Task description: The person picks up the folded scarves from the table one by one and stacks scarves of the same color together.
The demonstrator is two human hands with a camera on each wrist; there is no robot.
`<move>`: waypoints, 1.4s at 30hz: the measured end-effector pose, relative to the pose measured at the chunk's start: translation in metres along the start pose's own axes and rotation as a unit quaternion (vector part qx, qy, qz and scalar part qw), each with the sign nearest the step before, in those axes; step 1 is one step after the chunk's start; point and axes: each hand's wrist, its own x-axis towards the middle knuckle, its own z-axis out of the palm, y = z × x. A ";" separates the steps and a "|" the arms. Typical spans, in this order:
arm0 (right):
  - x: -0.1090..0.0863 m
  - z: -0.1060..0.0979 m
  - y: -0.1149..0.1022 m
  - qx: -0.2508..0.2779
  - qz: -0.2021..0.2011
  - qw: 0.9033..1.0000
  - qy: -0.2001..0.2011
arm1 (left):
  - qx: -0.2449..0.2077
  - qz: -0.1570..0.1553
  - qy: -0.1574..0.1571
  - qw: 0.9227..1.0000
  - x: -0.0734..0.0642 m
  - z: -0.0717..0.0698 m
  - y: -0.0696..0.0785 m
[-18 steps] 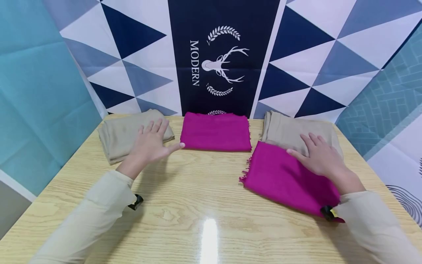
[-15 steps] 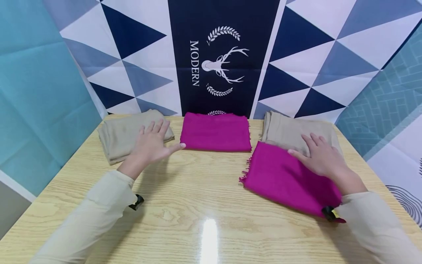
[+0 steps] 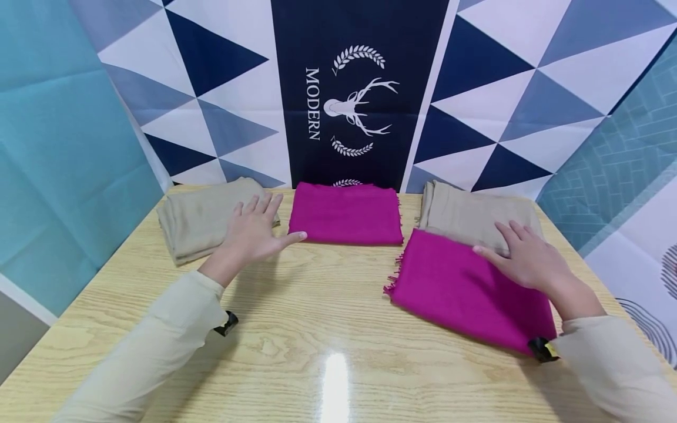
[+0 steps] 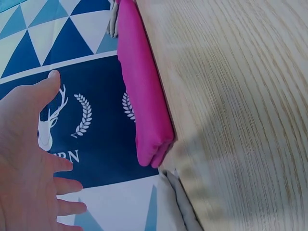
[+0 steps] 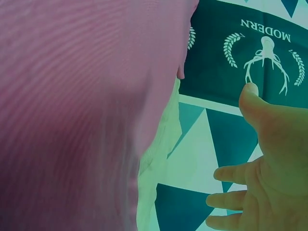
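Observation:
My left hand [image 3: 251, 235] hovers palm down with fingers spread, overlapping the folded beige cloth [image 3: 195, 214] at the back left in the head view. Its thumb points toward a folded magenta fringed shawl [image 3: 346, 214] at the back middle. In the left wrist view that shawl [image 4: 144, 91] lies beyond the bare hand [image 4: 24, 159]. Fingers apart, my right hand [image 3: 534, 261] is held above a second magenta fringed shawl [image 3: 455, 285] on the right. This one partly covers another folded beige cloth [image 3: 481, 214]. Neither hand holds anything.
All the cloths lie on a pale wood-grain table [image 3: 317, 317]. Behind it hangs a backdrop [image 3: 365, 153] with triangles, a deer head and lettering. Teal panels [image 3: 63, 135] rise at the left and right sides. Dark wrist cameras [image 3: 227, 323] sit under both sleeves.
Both hands have drifted a little to the right and slightly toward me, with fingers still spread. The cloths stay where they were, and the head view has tipped very slightly.

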 end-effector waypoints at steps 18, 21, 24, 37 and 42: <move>-0.011 0.005 0.024 0.001 0.016 1.000 -0.021 | -0.002 0.021 0.003 1.000 0.006 0.007 0.023; -0.013 0.006 0.027 0.003 0.014 1.000 -0.018 | -0.009 0.026 0.009 1.000 0.007 0.009 0.027; -0.017 0.010 0.031 0.008 0.009 1.000 -0.012 | -0.016 0.034 0.013 0.999 0.007 0.013 0.031; -0.042 0.024 0.049 0.032 0.005 0.999 -0.021 | -0.023 0.054 0.005 0.998 0.008 0.026 0.054; -0.050 0.023 0.060 0.038 0.007 0.999 -0.026 | -0.024 0.062 -0.002 0.998 0.012 0.030 0.068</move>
